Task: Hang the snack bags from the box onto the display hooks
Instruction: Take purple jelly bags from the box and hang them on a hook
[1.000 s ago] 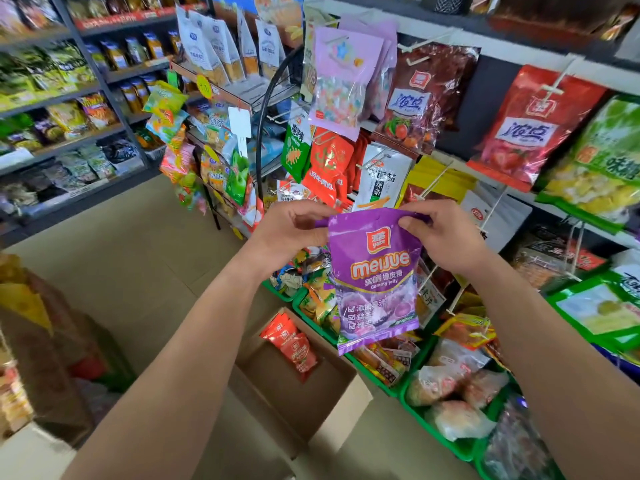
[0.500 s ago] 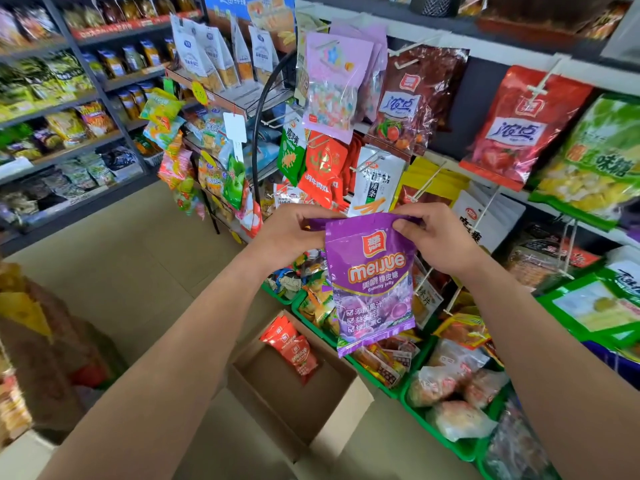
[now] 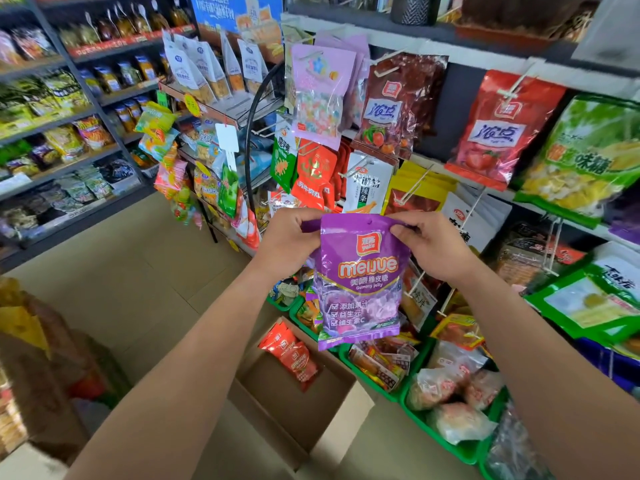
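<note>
Shop shelves (image 3: 52, 140); purple meijue bag (image 3: 360, 282), top corners in L hand (image 3: 291, 237), R hand (image 3: 433, 247) grip.

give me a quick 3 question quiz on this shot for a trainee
1. Fill in: the left hand and right hand pinch the purple bag at its ___ edge.
2. What lies in the box? A red bags B bottles C nothing
3. True or false: the purple bag lies in the box.
Key: 1 top; 2 A; 3 false
</note>
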Motion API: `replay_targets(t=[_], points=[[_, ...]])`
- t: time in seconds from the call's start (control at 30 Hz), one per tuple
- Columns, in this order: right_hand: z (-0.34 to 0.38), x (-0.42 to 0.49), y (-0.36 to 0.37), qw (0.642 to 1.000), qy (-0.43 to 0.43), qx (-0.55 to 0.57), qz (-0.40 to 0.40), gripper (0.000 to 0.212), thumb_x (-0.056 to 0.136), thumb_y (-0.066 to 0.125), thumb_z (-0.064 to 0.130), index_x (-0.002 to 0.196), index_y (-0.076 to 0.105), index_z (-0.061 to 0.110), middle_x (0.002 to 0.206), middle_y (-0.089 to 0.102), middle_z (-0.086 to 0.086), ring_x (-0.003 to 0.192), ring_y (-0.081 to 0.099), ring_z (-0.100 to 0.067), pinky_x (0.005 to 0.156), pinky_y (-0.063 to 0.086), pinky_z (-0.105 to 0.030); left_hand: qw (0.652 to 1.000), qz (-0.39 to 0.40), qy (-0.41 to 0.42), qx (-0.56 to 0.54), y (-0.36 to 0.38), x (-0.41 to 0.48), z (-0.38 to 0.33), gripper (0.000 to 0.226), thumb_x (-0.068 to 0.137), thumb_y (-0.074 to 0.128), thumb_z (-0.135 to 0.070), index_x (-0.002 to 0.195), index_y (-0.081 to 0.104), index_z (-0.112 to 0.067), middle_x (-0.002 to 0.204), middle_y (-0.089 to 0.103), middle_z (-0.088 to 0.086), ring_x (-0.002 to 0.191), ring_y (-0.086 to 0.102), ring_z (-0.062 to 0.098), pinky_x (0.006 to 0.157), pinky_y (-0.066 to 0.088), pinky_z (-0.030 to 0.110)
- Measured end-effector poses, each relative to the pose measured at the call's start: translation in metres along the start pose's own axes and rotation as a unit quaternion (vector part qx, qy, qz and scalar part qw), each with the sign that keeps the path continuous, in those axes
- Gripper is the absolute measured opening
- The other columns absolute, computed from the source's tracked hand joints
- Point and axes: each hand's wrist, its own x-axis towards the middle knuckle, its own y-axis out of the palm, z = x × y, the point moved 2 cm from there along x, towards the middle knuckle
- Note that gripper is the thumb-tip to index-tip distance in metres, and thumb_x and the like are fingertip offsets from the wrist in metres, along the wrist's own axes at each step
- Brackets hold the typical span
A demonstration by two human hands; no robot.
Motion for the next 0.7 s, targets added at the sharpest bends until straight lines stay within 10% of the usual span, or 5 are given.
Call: replay_targets(t=[0.27,0.7], points=[[-0.013,-0.031,-0.019,0.996,0.022,-0.079,-0.021,0.035,0.104,0.047,0.019,0.136,0.059,0.026,0.117,0.066,0.01,0.099,0.064,-0.006,0.07,0.052,-0.012,1.0,-0.008,-0.003,0.005,0.021,-0.005,-0.009,0.015,0.085,0.072,-0.004,0.098,0.077,-0.007,0.088,0.076,-0.001,0.075,0.069,0.006,0.065,0.05,0.018],[-0.04,-0.102,-0.113,0.968,0.093,-0.178,-0.15,0.023,0.1,0.054,0.011,0.115,0.07,0.015,0.085,0.069,0.003,0.073,0.063,-0.017,0.062,0.046,-0.028,0.999,0.008,-0.031,0.026,0.078,0.005,-0.025,0.01,0.085,0.074,-0.013,0.095,0.075,-0.017,0.089,0.074,-0.002,0.077,0.07,0.008,0.065,0.055,0.024]])
